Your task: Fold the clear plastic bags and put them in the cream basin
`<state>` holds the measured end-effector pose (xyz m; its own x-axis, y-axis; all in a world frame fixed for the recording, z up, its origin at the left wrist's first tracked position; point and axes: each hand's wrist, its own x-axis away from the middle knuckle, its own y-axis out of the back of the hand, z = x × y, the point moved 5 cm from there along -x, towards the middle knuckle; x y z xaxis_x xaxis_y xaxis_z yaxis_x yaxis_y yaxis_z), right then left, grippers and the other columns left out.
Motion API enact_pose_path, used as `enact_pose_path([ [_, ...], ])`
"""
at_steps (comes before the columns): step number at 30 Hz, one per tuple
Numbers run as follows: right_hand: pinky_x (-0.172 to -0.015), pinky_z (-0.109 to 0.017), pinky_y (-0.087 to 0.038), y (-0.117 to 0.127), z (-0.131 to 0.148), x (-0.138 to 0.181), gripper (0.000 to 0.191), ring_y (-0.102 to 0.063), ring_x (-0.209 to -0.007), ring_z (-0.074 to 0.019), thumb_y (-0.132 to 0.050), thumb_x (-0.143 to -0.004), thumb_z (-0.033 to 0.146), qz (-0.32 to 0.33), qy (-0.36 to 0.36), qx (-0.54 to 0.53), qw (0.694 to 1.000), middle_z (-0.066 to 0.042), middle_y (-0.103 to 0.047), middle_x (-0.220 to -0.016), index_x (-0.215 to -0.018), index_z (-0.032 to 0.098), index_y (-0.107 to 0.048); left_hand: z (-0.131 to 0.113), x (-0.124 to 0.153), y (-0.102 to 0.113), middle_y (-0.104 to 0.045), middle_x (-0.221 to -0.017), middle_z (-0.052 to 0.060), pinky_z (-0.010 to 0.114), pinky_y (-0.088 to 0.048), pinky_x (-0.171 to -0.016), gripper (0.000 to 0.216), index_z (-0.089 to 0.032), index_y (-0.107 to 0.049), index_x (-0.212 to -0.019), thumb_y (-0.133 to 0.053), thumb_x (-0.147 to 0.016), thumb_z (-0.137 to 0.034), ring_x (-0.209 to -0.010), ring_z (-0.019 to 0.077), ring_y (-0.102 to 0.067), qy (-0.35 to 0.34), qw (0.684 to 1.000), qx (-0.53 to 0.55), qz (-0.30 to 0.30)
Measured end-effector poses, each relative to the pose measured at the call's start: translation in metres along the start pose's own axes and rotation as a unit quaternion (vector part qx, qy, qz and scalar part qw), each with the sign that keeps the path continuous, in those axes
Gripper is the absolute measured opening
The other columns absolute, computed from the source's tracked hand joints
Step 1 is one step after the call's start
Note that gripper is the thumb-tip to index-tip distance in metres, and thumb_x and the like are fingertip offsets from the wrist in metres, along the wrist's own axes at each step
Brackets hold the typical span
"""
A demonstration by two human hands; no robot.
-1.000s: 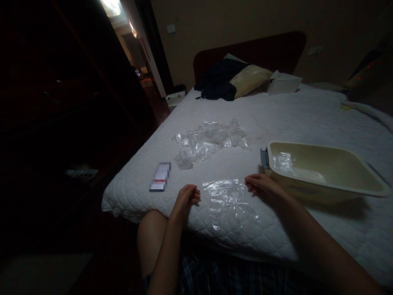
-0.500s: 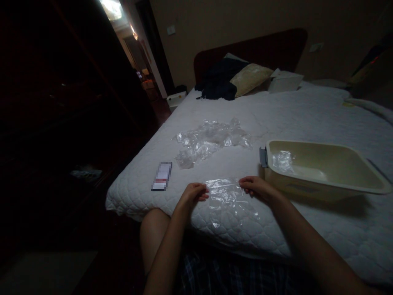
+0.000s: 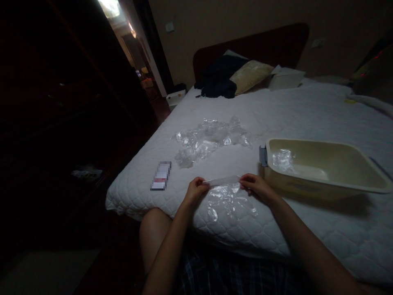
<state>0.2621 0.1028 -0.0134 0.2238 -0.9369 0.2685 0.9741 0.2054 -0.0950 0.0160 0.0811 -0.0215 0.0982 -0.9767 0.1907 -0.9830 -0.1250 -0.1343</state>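
Both hands have come inward since a second ago, and the far edge of the clear plastic (image 3: pixel 229 203) is now raised, the rest lying wrinkled on the bed (image 3: pixel 179 199) in front of the person. Its two far corners are pinched, one by the left hand (image 3: pixel 195 191), the other by the right hand (image 3: pixel 257 188), close to the cream tub (image 3: pixel 310 142). Such thin, slick film could slip from a loose pinch, or stretch or tear if pulled unevenly.

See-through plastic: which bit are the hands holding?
The nearest plastic piece, its far edge pinched by the left hand and right hand. Neither touches the crumpled plastic spread farther back or the plastic scrap inside the cream tub.
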Motion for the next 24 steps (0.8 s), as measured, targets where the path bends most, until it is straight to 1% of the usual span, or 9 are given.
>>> enact_pose_path([
  [3,-0.042,-0.016,-0.040,0.001,-0.001,0.003,0.026,-0.058,-0.062,-0.0116,-0.071,-0.060,0.033,0.019,0.003,-0.026,0.999,0.000,-0.058,-0.065,-0.075,0.017,-0.056,-0.002,0.004,0.001,-0.060,-0.065,-0.001,0.019,-0.040,-0.053,0.029,-0.014,-0.059,-0.081,-0.067,-0.053,-0.018,-0.057,0.0096,-0.055,-0.017,1.000,-0.014,0.005],
  [6,-0.049,-0.018,-0.045,0.003,-0.003,0.005,0.025,-0.058,-0.067,-0.0122,-0.069,-0.064,0.036,0.034,0.009,-0.036,0.999,-0.002,-0.060,-0.070,-0.076,0.016,-0.059,-0.006,0.008,0.000,-0.061,-0.067,0.001,0.022,-0.042,-0.060,0.019,-0.013,-0.062,-0.074,-0.065,-0.054,-0.015,-0.063,0.0118,-0.056,-0.053,0.997,-0.049,0.014],
  [11,-0.051,-0.020,-0.047,0.005,-0.004,0.006,0.031,-0.059,-0.076,-0.0162,-0.064,-0.067,0.044,-0.005,0.014,-0.031,0.999,-0.007,-0.062,-0.083,-0.076,0.015,-0.061,-0.023,0.017,-0.003,-0.062,-0.079,0.004,0.026,-0.045,-0.069,0.013,-0.014,-0.064,-0.069,-0.057,-0.060,-0.008,-0.077,0.0153,-0.057,-0.189,0.963,-0.187,0.042],
  [13,-0.049,-0.021,-0.046,0.004,-0.005,0.007,0.031,-0.060,-0.073,-0.0161,-0.066,-0.064,0.043,-0.024,0.018,-0.017,0.999,-0.005,-0.062,-0.080,-0.078,0.016,-0.060,-0.027,0.023,-0.005,-0.062,-0.086,0.005,0.027,-0.045,-0.073,0.018,-0.015,-0.065,-0.072,-0.054,-0.063,-0.004,-0.083,0.0159,-0.057,-0.241,0.926,-0.282,0.064],
  [16,-0.046,-0.022,-0.044,0.003,-0.006,0.008,0.034,-0.056,-0.058,-0.0127,-0.069,-0.061,0.039,-0.047,0.038,0.033,0.998,-0.001,-0.060,-0.068,-0.084,0.017,-0.058,-0.031,0.033,-0.008,-0.061,-0.096,0.006,0.030,-0.045,-0.079,0.026,-0.018,-0.066,-0.084,-0.050,-0.069,-0.003,-0.090,0.0163,-0.055,-0.312,0.844,-0.427,0.093],
  [18,-0.047,-0.024,-0.044,0.003,-0.004,0.009,0.035,-0.054,-0.054,-0.0121,-0.068,-0.062,0.037,-0.057,0.081,0.085,0.991,0.000,-0.059,-0.067,-0.089,0.017,-0.057,-0.030,0.040,-0.010,-0.060,-0.101,0.008,0.032,-0.046,-0.079,0.024,-0.020,-0.064,-0.092,-0.051,-0.074,-0.009,-0.093,0.0174,-0.054,-0.358,0.781,-0.499,0.110],
  [20,-0.054,-0.027,-0.046,0.004,-0.001,0.010,0.032,-0.056,-0.061,-0.0139,-0.065,-0.064,0.034,-0.069,0.143,0.139,0.977,-0.002,-0.059,-0.072,-0.090,0.017,-0.057,-0.028,0.046,-0.012,-0.060,-0.105,0.009,0.035,-0.047,-0.079,0.023,-0.020,-0.061,-0.098,-0.051,-0.078,-0.014,-0.097,0.0185,-0.054,-0.396,0.729,-0.545,0.121],
  [22,-0.064,-0.029,-0.048,0.003,0.002,0.011,0.027,-0.058,-0.071,-0.0158,-0.062,-0.066,0.031,-0.077,0.200,0.180,0.960,-0.004,-0.060,-0.081,-0.089,0.017,-0.058,-0.025,0.049,-0.012,-0.059,-0.109,0.010,0.037,-0.047,-0.081,0.026,-0.021,-0.057,-0.105,-0.049,-0.080,-0.017,-0.100,0.0189,-0.053,-0.425,0.698,-0.563,0.119],
  [24,-0.069,-0.031,-0.048,0.002,0.003,0.013,0.023,-0.058,-0.076,-0.0167,-0.059,-0.069,0.028,-0.079,0.238,0.209,0.945,-0.006,-0.059,-0.088,-0.090,0.018,-0.057,-0.024,0.052,-0.010,-0.058,-0.112,0.011,0.038,-0.047,-0.082,0.029,-0.020,-0.053,-0.111,-0.047,-0.082,-0.018,-0.104,0.0193,-0.053,-0.451,0.684,-0.566,0.093],
])
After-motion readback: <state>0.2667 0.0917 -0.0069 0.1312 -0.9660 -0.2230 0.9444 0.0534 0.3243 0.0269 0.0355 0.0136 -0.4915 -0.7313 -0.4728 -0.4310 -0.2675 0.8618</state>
